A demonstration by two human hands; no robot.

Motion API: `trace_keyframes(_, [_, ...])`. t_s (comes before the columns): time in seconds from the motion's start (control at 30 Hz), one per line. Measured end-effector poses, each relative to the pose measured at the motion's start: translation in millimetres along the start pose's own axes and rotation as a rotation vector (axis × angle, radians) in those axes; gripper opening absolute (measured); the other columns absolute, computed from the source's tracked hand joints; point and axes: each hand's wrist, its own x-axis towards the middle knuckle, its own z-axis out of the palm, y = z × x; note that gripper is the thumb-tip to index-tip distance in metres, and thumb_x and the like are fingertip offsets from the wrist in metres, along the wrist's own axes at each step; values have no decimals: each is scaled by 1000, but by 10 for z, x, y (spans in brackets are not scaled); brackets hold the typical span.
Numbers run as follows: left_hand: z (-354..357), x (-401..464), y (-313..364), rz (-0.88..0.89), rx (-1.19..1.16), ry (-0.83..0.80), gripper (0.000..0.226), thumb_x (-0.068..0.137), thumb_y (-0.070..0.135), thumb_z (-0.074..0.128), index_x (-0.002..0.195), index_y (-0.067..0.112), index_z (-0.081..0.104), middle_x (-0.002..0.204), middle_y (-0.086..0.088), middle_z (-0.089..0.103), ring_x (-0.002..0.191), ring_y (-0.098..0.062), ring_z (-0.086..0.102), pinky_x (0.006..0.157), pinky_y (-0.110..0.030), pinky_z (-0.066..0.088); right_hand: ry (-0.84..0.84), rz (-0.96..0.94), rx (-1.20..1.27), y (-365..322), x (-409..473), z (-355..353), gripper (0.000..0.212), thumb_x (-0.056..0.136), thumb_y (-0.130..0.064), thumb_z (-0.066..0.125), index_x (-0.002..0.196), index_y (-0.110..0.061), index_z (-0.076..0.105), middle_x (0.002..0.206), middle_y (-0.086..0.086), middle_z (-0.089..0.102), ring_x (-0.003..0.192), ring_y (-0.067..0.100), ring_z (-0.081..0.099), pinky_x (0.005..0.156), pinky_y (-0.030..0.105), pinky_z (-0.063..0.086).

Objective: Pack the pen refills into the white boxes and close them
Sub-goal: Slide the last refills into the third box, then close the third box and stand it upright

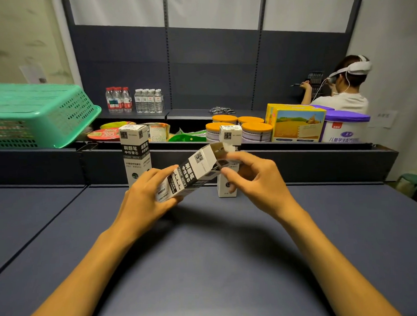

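My left hand (147, 195) grips the lower end of a white box (191, 173) with black print, tilted up to the right above the table. Its top end is open, flaps raised. My right hand (253, 177) is at that open end, fingers curled, thumb and fingertips pinching at a flap. No pen refills show; the inside of the box is hidden. Two more white boxes stand upright on the table, shut: one (135, 148) behind my left hand, one (229, 135) behind the tilted box and my right hand.
The dark blue table (206, 252) spreads in front of me. A green plastic basket (35, 114) lies tipped at the back left. Water bottles (134, 100), orange-lidded tins (249, 127) and a yellow carton (296, 125) fill the shelf behind. A person with a headset (342, 87) works at the far right.
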Motion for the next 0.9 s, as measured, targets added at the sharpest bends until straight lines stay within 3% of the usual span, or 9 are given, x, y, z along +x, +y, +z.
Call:
trace_keyframes(0.1, [-7,0,-1,-7,0,10,74,75,28,79,141,28,44,118,0,59,106,-16,54,80,-45,56,103,-43,26,-14,-4,-14,20,91,-28,61,109,-37,57,101,-17,65,78,25,69,58,40,59])
trace_keyframes(0.17, [4,-3,4,-9,-4,4,74,76,29,79,141,28,44,120,1,59,108,-15,53,81,-43,56,27,-59,-27,-12,-38,13,20,90,-40,53,109,-36,60,103,-20,64,77,19,67,58,33,58])
trace_keyframes(0.27, [19,-6,12,-4,-4,-9,74,76,32,78,142,29,43,122,2,58,110,-14,53,83,-42,56,-173,2,-226,50,-73,111,50,92,-50,52,133,-23,56,116,-8,65,73,10,65,65,24,57])
trace_keyframes(0.33, [14,-5,8,-4,-3,-5,75,76,32,78,142,29,43,121,2,58,108,-14,53,82,-42,56,-184,-1,-264,57,-73,134,56,92,-51,54,141,-24,47,126,-7,61,76,9,64,69,23,57])
trace_keyframes(0.47, [-3,1,-1,-11,-3,10,74,76,29,79,142,29,44,119,1,59,106,-16,54,79,-44,56,-28,-74,-145,18,-78,67,49,88,-48,49,133,-28,50,122,-14,58,74,13,62,66,21,56])
trace_keyframes(0.63, [25,-3,-16,-9,5,-8,75,77,33,78,142,31,42,120,3,58,107,-14,53,80,-43,57,-205,-12,-207,55,-110,149,50,93,-47,52,139,-28,48,129,-14,54,87,2,61,70,18,55])
trace_keyframes(0.73, [32,6,-15,-9,-1,-10,75,77,33,78,142,31,42,120,3,58,107,-13,53,80,-41,56,-227,-2,-210,47,-110,146,54,92,-47,52,143,-30,43,126,-23,46,94,-2,59,71,16,56])
trace_keyframes(0.9, [2,19,-13,-39,-46,7,74,75,27,80,140,27,45,119,1,59,106,-13,54,83,-41,55,-59,-34,-207,11,-142,-44,43,90,-47,49,131,-33,50,113,-19,58,92,5,63,70,22,57])
